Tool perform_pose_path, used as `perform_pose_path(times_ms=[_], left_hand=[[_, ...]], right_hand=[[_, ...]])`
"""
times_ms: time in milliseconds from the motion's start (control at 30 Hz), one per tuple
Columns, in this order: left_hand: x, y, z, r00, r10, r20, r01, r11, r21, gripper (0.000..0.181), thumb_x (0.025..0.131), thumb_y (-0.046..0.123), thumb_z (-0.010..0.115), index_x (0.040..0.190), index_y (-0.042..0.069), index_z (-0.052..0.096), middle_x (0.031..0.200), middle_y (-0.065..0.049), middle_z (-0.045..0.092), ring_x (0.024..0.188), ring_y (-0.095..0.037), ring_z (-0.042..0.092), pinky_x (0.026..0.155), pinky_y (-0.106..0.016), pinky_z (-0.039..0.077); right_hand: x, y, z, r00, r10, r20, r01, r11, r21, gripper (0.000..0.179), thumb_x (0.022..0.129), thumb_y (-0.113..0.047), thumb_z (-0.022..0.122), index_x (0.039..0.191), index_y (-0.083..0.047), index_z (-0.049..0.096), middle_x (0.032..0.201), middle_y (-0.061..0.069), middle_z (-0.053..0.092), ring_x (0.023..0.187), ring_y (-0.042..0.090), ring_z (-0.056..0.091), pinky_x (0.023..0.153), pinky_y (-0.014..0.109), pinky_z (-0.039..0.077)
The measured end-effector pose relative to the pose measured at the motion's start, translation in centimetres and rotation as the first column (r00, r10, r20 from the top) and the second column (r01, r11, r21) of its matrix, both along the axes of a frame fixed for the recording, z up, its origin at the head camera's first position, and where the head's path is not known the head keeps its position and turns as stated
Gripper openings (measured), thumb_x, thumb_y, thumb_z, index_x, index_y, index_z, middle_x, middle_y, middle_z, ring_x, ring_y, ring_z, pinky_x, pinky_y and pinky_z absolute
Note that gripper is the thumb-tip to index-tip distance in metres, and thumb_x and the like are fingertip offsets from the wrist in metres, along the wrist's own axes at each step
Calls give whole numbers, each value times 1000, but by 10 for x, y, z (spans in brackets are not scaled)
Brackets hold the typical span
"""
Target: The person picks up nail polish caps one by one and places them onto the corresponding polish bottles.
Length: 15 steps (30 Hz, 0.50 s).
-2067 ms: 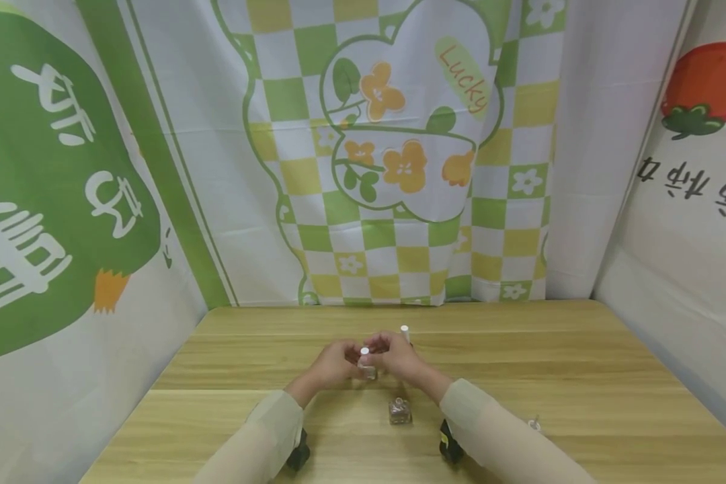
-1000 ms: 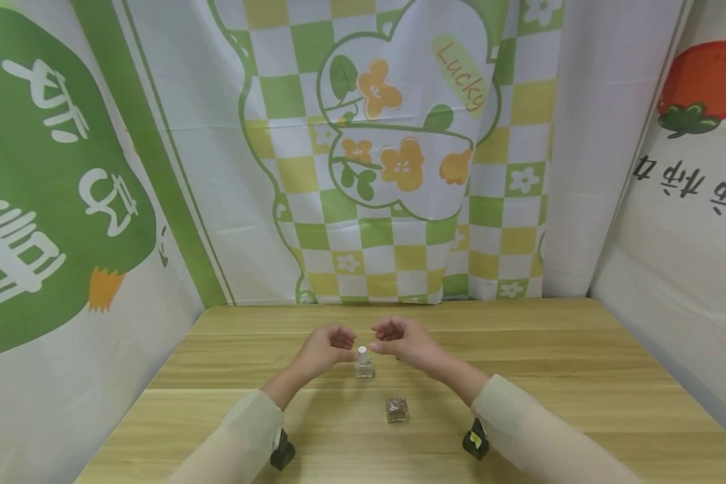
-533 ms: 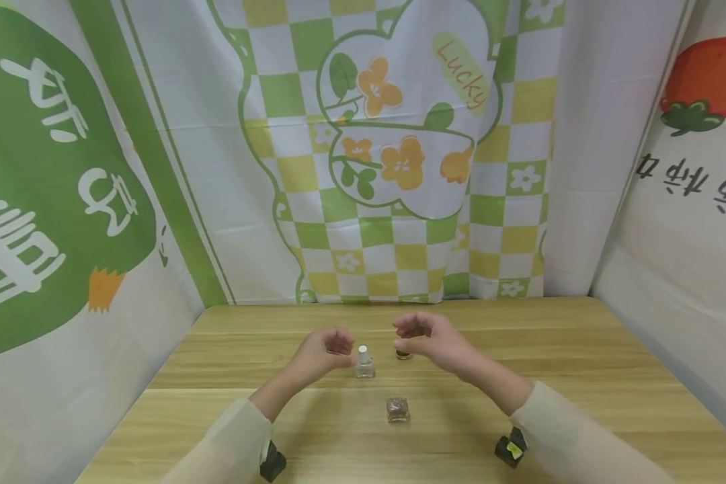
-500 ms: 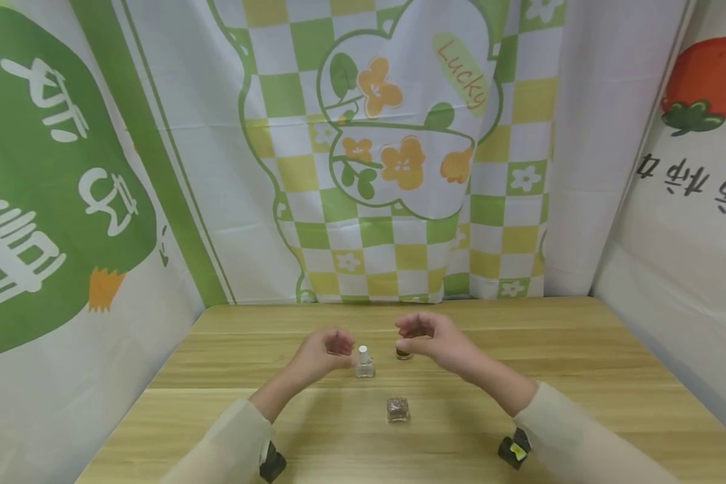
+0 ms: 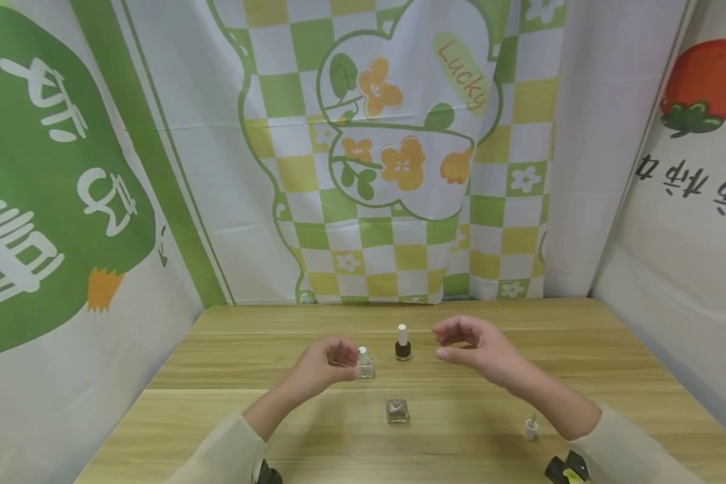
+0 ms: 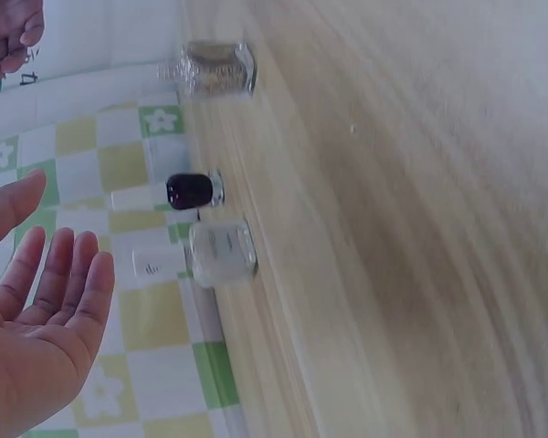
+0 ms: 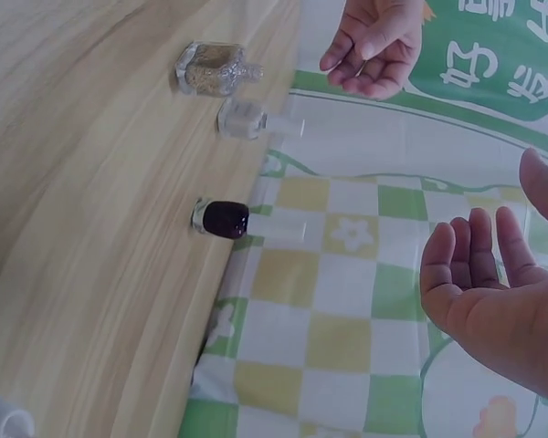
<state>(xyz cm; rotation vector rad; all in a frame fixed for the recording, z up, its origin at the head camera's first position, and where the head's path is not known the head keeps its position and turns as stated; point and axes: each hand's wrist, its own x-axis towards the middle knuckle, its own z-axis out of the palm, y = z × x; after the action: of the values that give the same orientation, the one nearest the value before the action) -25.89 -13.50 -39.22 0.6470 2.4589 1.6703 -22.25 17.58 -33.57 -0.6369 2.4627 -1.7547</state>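
Three small glass bottles stand on a pale wood-grain tabletop (image 5: 266,423). Left to right, they are one clear bottle with a tall white cap (image 5: 367,369), one squat, glittery brown bottle (image 5: 397,411) with a bare neck, and one near-black bottle with a tall white cap (image 5: 402,349). One loose white cap (image 5: 531,429), its thin brush stem pointing up, sits farther right.

There are two bare hands. The left hand (image 5: 322,363) is loosely curved, thumb spread from fingers, grasping nothing. Just to the right of its fingertips is the clear bottle, with a gap between them in the left wrist view; the glittery bottle is nearer the person. The right hand (image 5: 482,348) curves softly, a clear gap between thumb and fingers, its grasp empty. Left of its fingertips, apart, is the near-black bottle; the loose cap is nearer the person, beside the right forearm.
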Motion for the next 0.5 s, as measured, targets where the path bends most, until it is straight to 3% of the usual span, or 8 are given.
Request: perform_pose_path(times_ms=[133,333,500], left_hand=[[6,3,-3,999,-30,12,30,1000,-6,31,81,6,77,107,-3,62,105,-17,63,94,-22,61,81,-30,53],[13,11,-7,997,-74,11,74,997,-17,29,80,6,78,105,2,63,99,-7,64,94,-23,61,79,-28,53],[16,16,-10,995,-98,21,99,995,-20,30,80,3,77,106,-1,62,99,-5,63,96,-29,60,80,-27,53]], right_hand=[[5,11,-3,1000,-13,14,13,1000,1,39,84,-14,74,117,2,59,110,13,62,106,28,57,88,27,51],[12,33,-9,999,-26,21,26,1000,14,38,88,-15,72,119,2,58,115,14,60,111,33,54,87,27,51],[16,52,-16,997,-71,-4,71,997,34,38,89,-15,71,120,3,57,115,14,61,109,30,56,86,26,52]])
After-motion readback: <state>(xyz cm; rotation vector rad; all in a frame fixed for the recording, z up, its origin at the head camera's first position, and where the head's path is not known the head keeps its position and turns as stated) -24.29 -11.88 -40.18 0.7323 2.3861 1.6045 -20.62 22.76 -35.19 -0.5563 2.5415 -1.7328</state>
